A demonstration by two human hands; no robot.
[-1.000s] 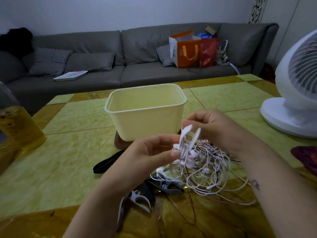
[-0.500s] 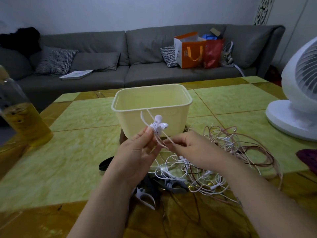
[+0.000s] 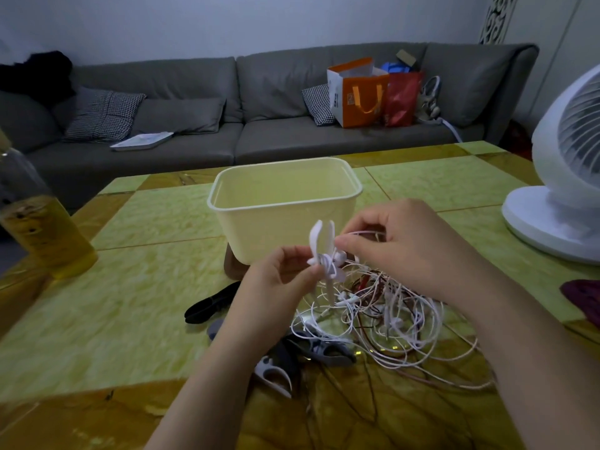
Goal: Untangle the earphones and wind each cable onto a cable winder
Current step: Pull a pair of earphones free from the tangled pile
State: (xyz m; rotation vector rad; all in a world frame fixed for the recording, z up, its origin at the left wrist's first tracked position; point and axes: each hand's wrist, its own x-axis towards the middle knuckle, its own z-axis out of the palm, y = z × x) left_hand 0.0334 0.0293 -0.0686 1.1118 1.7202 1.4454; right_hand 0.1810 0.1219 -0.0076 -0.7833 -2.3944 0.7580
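Note:
My left hand [image 3: 276, 280] pinches a white cable winder [image 3: 323, 251] held upright in front of the cream tub, with a few turns of white earphone cable and earbuds at its middle. My right hand [image 3: 399, 245] pinches the white cable [image 3: 360, 234] just right of the winder's prongs. Below both hands a tangle of white and reddish earphone cables [image 3: 389, 319] lies on the table. Black, grey and white winders [image 3: 211, 305] [image 3: 324, 350] [image 3: 272, 371] lie on the table under my left forearm.
A cream plastic tub [image 3: 285, 206] stands on a brown base behind my hands. A bottle of yellow liquid [image 3: 39, 228] is at the far left, a white fan [image 3: 565, 190] at the right. A dark red thing [image 3: 584, 297] sits at the right edge. A grey sofa is beyond.
Both hands and the winder rose and shifted right. My right hand moved from below the winder to beside its prongs, bringing the cable up around it.

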